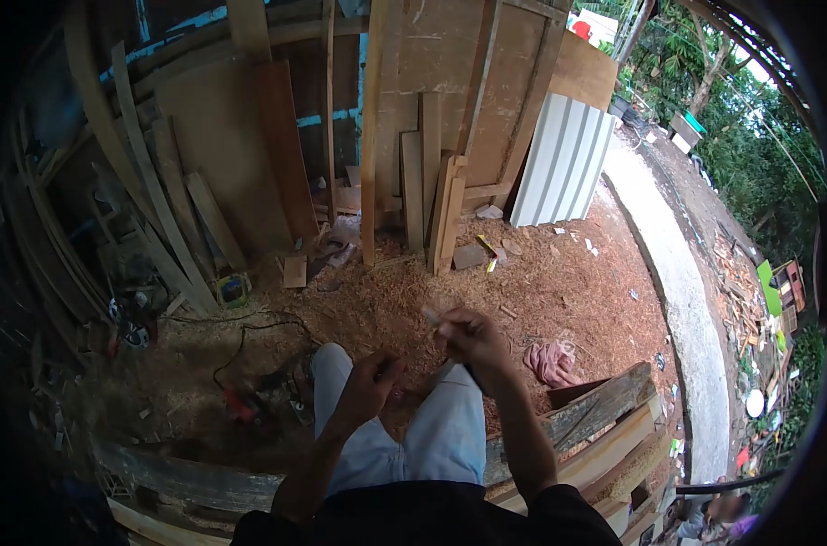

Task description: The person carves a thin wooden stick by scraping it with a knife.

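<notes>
My right hand (472,335) is raised above my right knee, its fingers pinched on a small pale object (430,316) that sticks out to the left. The object is blurred, and its kind cannot be made out. Lower and to the left, my left hand (370,391) is closed above my lap, with thumb and fingers pressed together. Whatever it may hold is hidden or too small to name. Both hands hover over my light blue trousers (439,432), apart from each other.
Wood shavings (395,296) cover the ground. Boards and panels (272,146) lean ahead, beside a corrugated metal sheet (563,162). A red power tool (240,407) with a cord lies at left, a pink cloth (552,362) at right. Rough timbers (604,409) lie beside me.
</notes>
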Tool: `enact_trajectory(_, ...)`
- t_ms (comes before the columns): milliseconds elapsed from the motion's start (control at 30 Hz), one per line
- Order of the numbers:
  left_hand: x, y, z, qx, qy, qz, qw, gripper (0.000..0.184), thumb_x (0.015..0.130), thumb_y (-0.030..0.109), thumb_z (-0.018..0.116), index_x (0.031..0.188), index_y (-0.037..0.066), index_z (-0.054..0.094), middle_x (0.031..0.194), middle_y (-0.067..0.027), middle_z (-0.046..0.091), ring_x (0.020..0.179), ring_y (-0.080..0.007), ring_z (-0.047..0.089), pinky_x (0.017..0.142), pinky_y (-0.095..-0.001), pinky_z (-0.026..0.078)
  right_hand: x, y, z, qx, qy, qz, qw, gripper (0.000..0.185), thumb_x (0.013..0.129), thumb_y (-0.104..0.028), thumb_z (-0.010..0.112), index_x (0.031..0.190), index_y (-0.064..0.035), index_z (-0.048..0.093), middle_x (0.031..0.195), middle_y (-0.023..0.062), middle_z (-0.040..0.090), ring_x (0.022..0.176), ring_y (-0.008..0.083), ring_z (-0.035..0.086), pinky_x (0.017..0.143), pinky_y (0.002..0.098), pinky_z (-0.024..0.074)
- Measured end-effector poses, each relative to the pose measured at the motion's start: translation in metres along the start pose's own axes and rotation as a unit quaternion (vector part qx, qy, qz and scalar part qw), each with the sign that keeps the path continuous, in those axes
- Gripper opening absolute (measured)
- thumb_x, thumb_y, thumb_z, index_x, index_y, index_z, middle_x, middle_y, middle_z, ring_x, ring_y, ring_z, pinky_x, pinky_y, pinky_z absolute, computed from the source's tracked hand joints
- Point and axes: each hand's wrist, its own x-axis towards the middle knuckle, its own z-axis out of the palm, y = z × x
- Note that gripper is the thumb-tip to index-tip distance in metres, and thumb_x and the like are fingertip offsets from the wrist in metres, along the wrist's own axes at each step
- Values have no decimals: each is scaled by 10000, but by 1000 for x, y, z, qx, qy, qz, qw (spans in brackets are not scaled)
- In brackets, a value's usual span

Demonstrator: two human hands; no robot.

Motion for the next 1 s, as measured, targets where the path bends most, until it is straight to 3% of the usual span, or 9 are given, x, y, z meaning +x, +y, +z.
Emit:
enact_trajectory(200, 4, 7, 4, -13, -9, 5, 1000, 140, 911, 151, 523, 933, 26, 579, 752, -22, 582, 680, -70, 530, 612, -234, 433, -5, 20, 4, -45, -53, 58, 996, 87, 876, -101, 588, 893, -17, 600, 744, 6, 615, 664, 42, 560, 578, 181, 430)
enact_trajectory(300, -1, 18, 7, -15, -10, 0, 1000, 142, 912, 157, 525, 929, 27, 578, 724, -12, 561, 649, -65, 513, 592, -235, 429, -1, 11, -1, -21, -27, 17, 999, 70, 885, -91, 567, 860, -29, 587, 716, 26, 592, 519, 21, 434, 467, 166, 340)
enact_trajectory(433, 3, 10, 7, -28, -9, 4, 1000, 147, 915, 165, 525, 922, 27, 575, 725, -9, 560, 636, -62, 507, 579, -234, 435, 2, 6, -3, -12, -23, 29, 999, 89, 887, -110, 568, 855, -30, 588, 699, 19, 578, 506, 20, 413, 458, 165, 312)
enact_trajectory(533, 0, 10, 4, -8, -23, 5, 1000, 147, 919, 161, 518, 915, 25, 572, 713, -2, 554, 639, -62, 506, 581, -231, 438, 3, -1, -12, -45, 66, -27, 996, 115, 887, -139, 574, 851, -31, 591, 677, 8, 556, 485, 21, 378, 446, 167, 274)
enact_trajectory(600, -3, 7, 3, -64, -25, -15, 998, 109, 927, 129, 501, 888, 50, 566, 686, 35, 515, 545, -34, 402, 492, -194, 323, 5, -12, -26, 6, 92, -19, 996, 123, 892, -136, 566, 896, -22, 612, 661, -9, 562, 513, 18, 419, 455, 167, 291)
enact_trajectory(733, 0, 9, 6, -105, -18, -49, 993, 117, 927, 129, 500, 886, 45, 572, 686, 34, 518, 534, -36, 398, 483, -196, 323, -5, -2, -7, -39, 54, 1, 998, 127, 878, -143, 587, 917, -22, 597, 686, 17, 565, 516, 29, 422, 461, 173, 305)
enact_trajectory(767, 2, 11, 7, -62, -13, -31, 997, 132, 926, 140, 500, 883, 43, 578, 681, 29, 519, 578, -35, 440, 505, -205, 364, -8, 3, -5, -42, 56, 1, 998, 127, 878, -143, 587, 917, -22, 597, 686, 17, 565, 516, 29, 422, 461, 173, 305)
enact_trajectory(867, 5, 17, 12, -32, -2, -6, 999, 149, 924, 155, 501, 879, 40, 584, 673, 23, 519, 606, -35, 475, 517, -217, 400, -11, 21, 4, -78, -67, 29, 994, 118, 869, -113, 592, 930, -12, 586, 678, 10, 568, 531, 34, 446, 469, 169, 331)
enact_trajectory(1000, 4, 11, 13, -36, -18, 6, 999, 123, 927, 139, 504, 935, 39, 575, 691, 43, 513, 610, -30, 445, 521, -195, 358, -11, 9, -3, -30, -21, 24, 999, 125, 879, -118, 584, 829, -4, 593, 677, 1, 561, 532, 37, 454, 468, 174, 343)
